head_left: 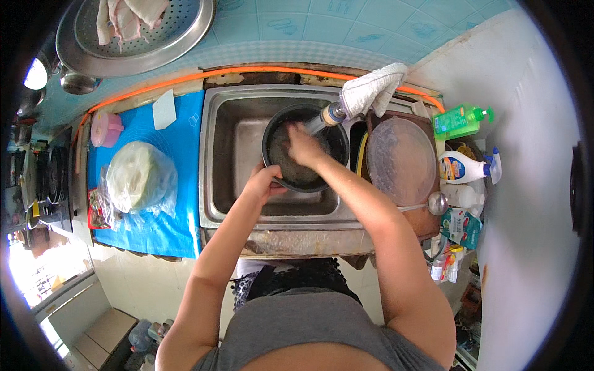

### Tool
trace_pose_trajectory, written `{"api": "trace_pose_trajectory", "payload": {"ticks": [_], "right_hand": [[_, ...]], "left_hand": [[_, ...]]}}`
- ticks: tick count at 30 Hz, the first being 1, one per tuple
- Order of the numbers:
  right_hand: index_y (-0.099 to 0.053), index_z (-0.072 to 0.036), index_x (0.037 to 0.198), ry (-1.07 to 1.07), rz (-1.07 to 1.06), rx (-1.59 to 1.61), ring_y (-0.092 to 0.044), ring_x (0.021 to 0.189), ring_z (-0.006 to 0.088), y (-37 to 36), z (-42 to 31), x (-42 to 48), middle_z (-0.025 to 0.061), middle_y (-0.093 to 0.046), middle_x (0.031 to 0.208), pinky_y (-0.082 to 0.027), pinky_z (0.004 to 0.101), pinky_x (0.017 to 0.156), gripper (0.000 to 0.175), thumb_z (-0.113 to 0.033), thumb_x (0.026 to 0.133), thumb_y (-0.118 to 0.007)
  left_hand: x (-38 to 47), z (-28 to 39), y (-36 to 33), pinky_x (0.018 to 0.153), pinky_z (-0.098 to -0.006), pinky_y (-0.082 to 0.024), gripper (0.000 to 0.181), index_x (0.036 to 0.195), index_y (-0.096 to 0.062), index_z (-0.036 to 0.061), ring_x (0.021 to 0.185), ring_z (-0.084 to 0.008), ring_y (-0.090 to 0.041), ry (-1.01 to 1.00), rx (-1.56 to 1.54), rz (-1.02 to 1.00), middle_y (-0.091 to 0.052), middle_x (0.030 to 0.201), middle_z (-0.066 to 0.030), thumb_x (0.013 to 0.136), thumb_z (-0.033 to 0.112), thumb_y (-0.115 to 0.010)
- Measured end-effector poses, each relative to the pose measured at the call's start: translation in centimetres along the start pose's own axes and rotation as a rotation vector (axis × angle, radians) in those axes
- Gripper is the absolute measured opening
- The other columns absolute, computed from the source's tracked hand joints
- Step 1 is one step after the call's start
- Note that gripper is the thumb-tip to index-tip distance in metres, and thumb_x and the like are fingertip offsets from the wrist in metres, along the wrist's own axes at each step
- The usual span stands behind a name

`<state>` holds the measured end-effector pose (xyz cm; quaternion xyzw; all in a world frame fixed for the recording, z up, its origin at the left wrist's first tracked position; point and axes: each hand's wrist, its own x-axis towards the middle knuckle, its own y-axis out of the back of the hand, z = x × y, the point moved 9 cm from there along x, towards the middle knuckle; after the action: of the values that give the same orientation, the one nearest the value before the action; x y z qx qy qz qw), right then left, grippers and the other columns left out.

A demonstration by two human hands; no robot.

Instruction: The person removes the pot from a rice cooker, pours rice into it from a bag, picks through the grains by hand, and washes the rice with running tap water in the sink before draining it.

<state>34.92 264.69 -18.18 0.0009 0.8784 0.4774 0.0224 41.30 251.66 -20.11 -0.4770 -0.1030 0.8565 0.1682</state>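
Observation:
A dark round pot (pixel 343 160) sits in the stainless steel sink (pixel 241 139), towards its right side. At the pot's lower left, my left hand (pixel 265 183) grips the rim, thumb on top. My right hand (pixel 304 146) reaches inside the pot; its fingers are blurred, and whether they hold anything is unclear. Just above that hand is the faucet (pixel 333 113), from which water seems to run into the pot. Murky liquid shows around the fingers, and the pot's bottom is hidden.
A white cloth (pixel 373 90) is draped over the faucet. Right of the sink stand a translucent round lid or basin (pixel 401 160), a ladle (pixel 437 204), a green pump bottle (pixel 459 121) and a white spray bottle (pixel 464 167). Leftward, a bagged cabbage-like vegetable (pixel 134 176) and pink container (pixel 106 130) rest on a blue mat (pixel 185 218).

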Motion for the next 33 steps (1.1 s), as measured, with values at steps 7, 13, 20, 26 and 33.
{"api": "trace_pose_trajectory", "payload": {"ticks": [7, 13, 20, 26, 33], "right_hand": [[-0.055, 0.000, 0.098, 0.309, -0.650, -0.285, -0.049, 0.103, 0.0369, -1.6, -5.5, -4.6, 0.0206, -0.052, 0.107, -0.044, 0.0420, 0.082, 0.023, -0.003, 0.075, -0.049], [-0.053, 0.006, 0.094, 0.113, -0.380, -0.036, -0.054, 0.091, 0.0414, -2.6, -3.3, 0.8, 0.0253, -0.052, 0.107, -0.045, 0.0461, 0.076, 0.024, -0.004, 0.073, -0.051], [-0.060, -0.010, 0.099, 0.660, -0.278, -0.557, -0.052, 0.098, 0.0227, -2.4, -7.1, -0.9, 0.0047, -0.059, 0.097, -0.044, 0.0361, 0.077, 0.025, -0.018, 0.080, -0.047], [-0.060, -0.004, 0.109, -0.115, -0.578, -0.294, -0.058, 0.101, 0.0255, 1.1, -4.1, -3.4, 0.0141, -0.060, 0.108, -0.047, 0.0337, 0.082, 0.032, -0.011, 0.079, -0.050], [-0.055, -0.001, 0.105, 0.174, -0.439, -0.249, -0.051, 0.106, 0.0337, -2.6, -2.3, -3.1, 0.0209, -0.053, 0.114, -0.043, 0.0396, 0.087, 0.028, -0.014, 0.081, -0.050]], "left_hand": [[-0.6, 1.0, 2.5, 0.065, -0.0404, -0.054, 0.044, 0.109, -0.041, 0.0024, 0.070, -0.0279, -0.061, -0.022, 0.033, 0.025, -0.054, 0.091, -0.0139, 0.065, 0.005, -0.049], [0.2, -0.7, 1.1, 0.068, -0.0441, -0.054, 0.042, 0.107, -0.040, 0.0007, 0.071, -0.0303, -0.061, 0.038, -0.009, -0.030, -0.054, 0.093, -0.0141, 0.066, 0.006, -0.049], [-1.0, -0.5, 2.0, 0.060, -0.0399, -0.056, 0.055, 0.119, -0.039, 0.0064, 0.069, -0.0290, -0.060, 0.011, 0.046, 0.030, -0.054, 0.093, -0.0144, 0.065, 0.007, -0.050], [-0.8, -0.6, 4.3, 0.057, -0.0374, -0.055, 0.053, 0.117, -0.040, 0.0070, 0.071, -0.0284, -0.060, -0.059, -0.016, 0.162, -0.054, 0.093, -0.0146, 0.065, 0.006, -0.050], [0.8, -3.6, 2.2, 0.062, -0.0404, -0.057, 0.038, 0.107, -0.042, -0.0011, 0.072, -0.0305, -0.060, 0.102, -0.183, 0.099, -0.053, 0.094, -0.0158, 0.070, 0.006, -0.049]]}}
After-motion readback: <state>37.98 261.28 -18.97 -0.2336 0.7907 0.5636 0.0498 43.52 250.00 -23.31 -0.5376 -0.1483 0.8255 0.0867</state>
